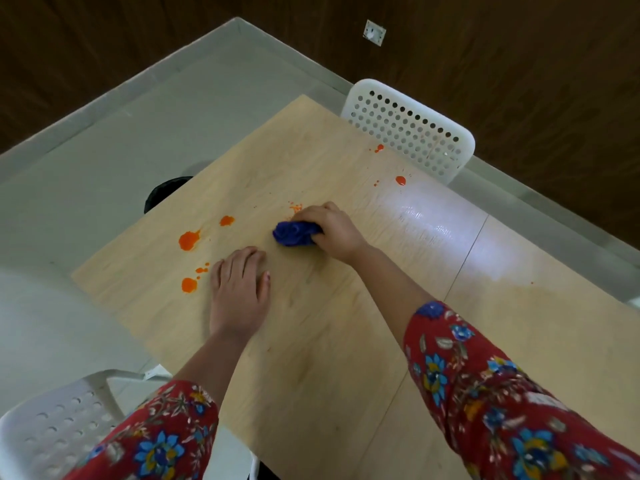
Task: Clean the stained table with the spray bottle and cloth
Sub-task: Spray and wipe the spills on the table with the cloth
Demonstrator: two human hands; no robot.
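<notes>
One blue cloth (pixel 293 234), bunched into a wad, sits on the tabletop (pixel 346 362) just above the middle of the frame, gripped by the right hand (pixel 335 233), whose fingers curl over it and press it to the wood. Fine orange specks (pixel 296 206) lie just above the cloth, beside the fingertips. The left hand (pixel 240 294) lies palm down on the bare tabletop below and left of the cloth, fingers straight and close together, holding nothing. Left of it are several orange stains: a large blot (pixel 188 240), a smaller one (pixel 227 220) above it, and a round spot (pixel 189 285) with small drops (pixel 202 270) near the left fingertips. Toward the upper right of the tabletop there are two more orange spots (pixel 400 180), well apart from the cloth, and a glare patch on the wood. Both forearms wear red floral sleeves (pixel 485 393). A white perforated chair (pixel 408 140) stands at the far edge, upper right, and another white chair (pixel 52 434) shows at the lower left. A black object (pixel 166 192) peeks out beyond the left edge of the tabletop. Pale floor (pixel 104 150) and a dark wooden wall (pixel 519 64) with a white socket (pixel 374 32) fill the top.
</notes>
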